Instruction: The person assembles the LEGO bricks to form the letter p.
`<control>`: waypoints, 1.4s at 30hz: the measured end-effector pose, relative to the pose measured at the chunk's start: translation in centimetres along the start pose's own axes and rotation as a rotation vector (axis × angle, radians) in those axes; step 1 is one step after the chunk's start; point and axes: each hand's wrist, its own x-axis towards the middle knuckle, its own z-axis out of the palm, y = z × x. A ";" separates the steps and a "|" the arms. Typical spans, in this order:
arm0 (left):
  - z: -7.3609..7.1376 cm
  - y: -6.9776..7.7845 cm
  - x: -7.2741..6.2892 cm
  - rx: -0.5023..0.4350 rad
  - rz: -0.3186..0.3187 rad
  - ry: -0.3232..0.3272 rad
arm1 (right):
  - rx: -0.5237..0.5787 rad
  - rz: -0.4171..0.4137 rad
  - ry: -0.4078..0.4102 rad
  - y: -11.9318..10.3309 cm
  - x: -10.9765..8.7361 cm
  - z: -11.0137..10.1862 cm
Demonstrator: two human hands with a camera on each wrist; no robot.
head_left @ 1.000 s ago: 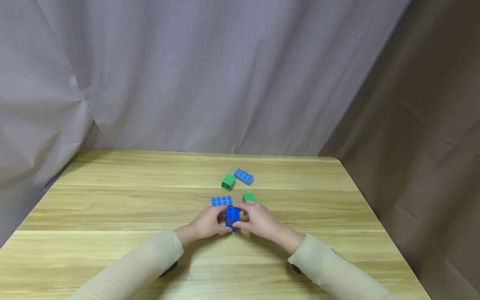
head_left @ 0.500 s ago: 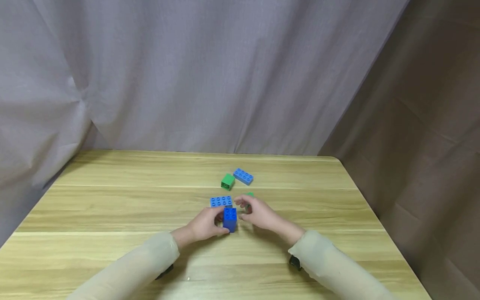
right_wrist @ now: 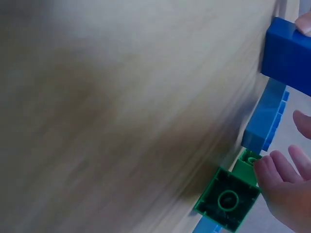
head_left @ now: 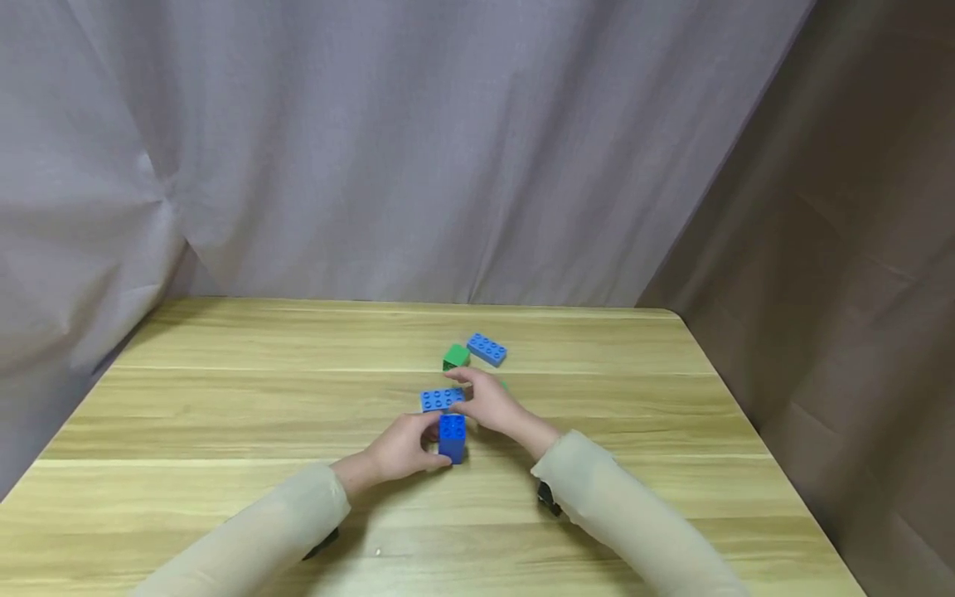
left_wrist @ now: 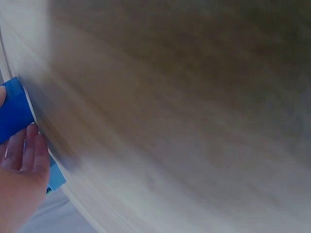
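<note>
A tall dark blue toy brick with studs on top stands upright on the table. My left hand holds it from the left, thumb at its near side and fingers behind. Just beyond it lies a lighter blue eight-stud brick. Over that brick's right end reaches my right hand, thumb and fingers spread apart. The right wrist view shows a gap between the right thumb and fingers, near the lighter blue brick; whether a fingertip touches it, I cannot tell.
Farther back, a green brick lies beside another light blue brick. A second green brick is mostly hidden behind my right hand. In the right wrist view, one green brick shows its hollow underside. Grey curtain hangs behind the table.
My right hand has let go of the dark blue brick and moved forward and left to the lighter blue one. My left hand has shifted slightly left with the dark blue brick.
</note>
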 end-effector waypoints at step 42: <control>-0.6 -0.1 -0.1 0.018 -0.017 0.003 | -0.003 -0.017 0.148 -0.7 -0.4 -2.2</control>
